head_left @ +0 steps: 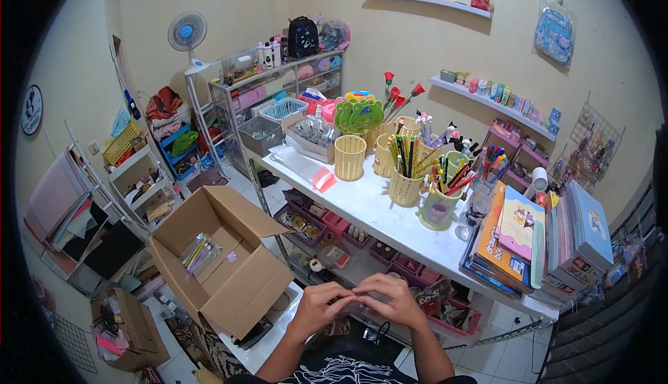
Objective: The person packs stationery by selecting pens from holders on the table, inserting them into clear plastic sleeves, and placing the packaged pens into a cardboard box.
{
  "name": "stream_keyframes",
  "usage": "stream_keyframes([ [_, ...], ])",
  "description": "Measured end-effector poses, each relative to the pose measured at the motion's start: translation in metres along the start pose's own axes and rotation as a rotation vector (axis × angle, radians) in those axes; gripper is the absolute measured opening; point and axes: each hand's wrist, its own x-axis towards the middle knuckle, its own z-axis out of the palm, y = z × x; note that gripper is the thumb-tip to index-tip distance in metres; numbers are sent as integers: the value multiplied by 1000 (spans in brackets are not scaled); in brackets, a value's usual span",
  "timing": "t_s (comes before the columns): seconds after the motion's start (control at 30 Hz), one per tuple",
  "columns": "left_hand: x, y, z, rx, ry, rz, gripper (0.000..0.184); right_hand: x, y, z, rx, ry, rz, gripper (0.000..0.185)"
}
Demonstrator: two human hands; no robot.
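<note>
Low in the centre of the head view, my left hand (321, 307) and my right hand (387, 299) meet at the fingertips, in front of my dark shirt. Both are closed in a pinch. Whatever lies between the fingers is too small to make out. Left of them stands an open cardboard box (240, 292) with a clear packet of pencils (202, 253) inside. Beyond my hands is the white table (372, 225), which bears an empty cream basket (349, 158), a cream basket (404, 189) full of pencils and a green-trimmed cup (438, 210) of pens.
Stacked books (511, 234) fill the table's right end. Pink trays (456, 316) sit on the shelf below. A glass cabinet (278, 84) and a fan (188, 32) stand at the back. Another cardboard box (136, 328) is on the floor at left.
</note>
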Motion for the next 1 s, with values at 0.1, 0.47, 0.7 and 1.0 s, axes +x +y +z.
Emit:
stream_keyframes([
  [0.1,2,3,-3,-55,-37,-50,9,-6,8,0,102,-32,27,15],
  [0.47,0,4,-4,-37,-132,-119,10,-9,8,0,-76,55,28,9],
  [0.7,0,-1,-3,-173,36,-213,8,-30,55,4,536,223,181,39],
  [1.0,-3,-25,11,-465,237,-290,8,-35,57,20,421,205,315,13],
])
